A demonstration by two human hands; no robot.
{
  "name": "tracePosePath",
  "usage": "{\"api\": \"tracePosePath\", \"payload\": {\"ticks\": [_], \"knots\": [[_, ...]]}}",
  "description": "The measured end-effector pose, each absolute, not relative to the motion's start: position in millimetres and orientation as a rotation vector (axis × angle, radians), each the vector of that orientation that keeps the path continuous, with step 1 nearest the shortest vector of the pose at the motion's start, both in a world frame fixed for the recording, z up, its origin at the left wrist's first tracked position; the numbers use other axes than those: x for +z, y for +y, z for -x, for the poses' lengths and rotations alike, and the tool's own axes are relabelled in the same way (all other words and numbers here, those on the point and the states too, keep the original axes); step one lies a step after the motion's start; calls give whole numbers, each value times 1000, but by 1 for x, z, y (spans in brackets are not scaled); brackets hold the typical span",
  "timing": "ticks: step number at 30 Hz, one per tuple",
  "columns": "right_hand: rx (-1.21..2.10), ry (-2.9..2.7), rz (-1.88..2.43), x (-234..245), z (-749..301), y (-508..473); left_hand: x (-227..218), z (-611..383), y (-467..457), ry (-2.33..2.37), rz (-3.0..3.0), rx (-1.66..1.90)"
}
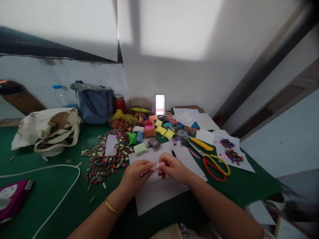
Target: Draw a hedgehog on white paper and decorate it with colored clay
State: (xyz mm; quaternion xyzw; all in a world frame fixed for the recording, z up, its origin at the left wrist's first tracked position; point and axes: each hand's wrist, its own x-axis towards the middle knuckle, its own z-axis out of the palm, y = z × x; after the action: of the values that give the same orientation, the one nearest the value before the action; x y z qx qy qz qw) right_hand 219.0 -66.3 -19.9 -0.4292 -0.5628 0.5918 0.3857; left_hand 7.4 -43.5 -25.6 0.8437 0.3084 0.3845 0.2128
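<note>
My left hand (138,172) and my right hand (173,168) meet over white sheets of paper (157,197). Between their fingertips is a small pink piece (160,165), which looks like soft clay in a clear wrapper; the fingers partly cover it. Both hands are closed in a pinch, the left on the wrapper's end, the right around the pink part. A black pen (173,153) lies just beyond my right hand. Past the paper are a pale green clay packet (141,148) and a dark grey one (154,143).
Sunflower seeds (99,166) mixed with coloured pompoms spread at left. Scissors (216,166) and a yellow box cutter (201,144) lie at right, near seed-decorated paper (245,164). A cloth bag (94,104), red flask (120,103) and water bottle (63,97) stand behind. A white cable (74,179) crosses the left.
</note>
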Motion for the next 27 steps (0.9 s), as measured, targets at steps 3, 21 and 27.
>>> {"api": "tracePosePath", "payload": {"ticks": [3,21,27], "knots": [[1287,-1587,1155,-19,-222,-66,-27,-11,-43,919,-2076,1051],[472,-2267,1345,-14,-220,-67,-18,-14,-42,1082,-1552,868],[499,-2212,1333,-19,-226,-64,-19,-12,-41,1034,-1653,846]]}}
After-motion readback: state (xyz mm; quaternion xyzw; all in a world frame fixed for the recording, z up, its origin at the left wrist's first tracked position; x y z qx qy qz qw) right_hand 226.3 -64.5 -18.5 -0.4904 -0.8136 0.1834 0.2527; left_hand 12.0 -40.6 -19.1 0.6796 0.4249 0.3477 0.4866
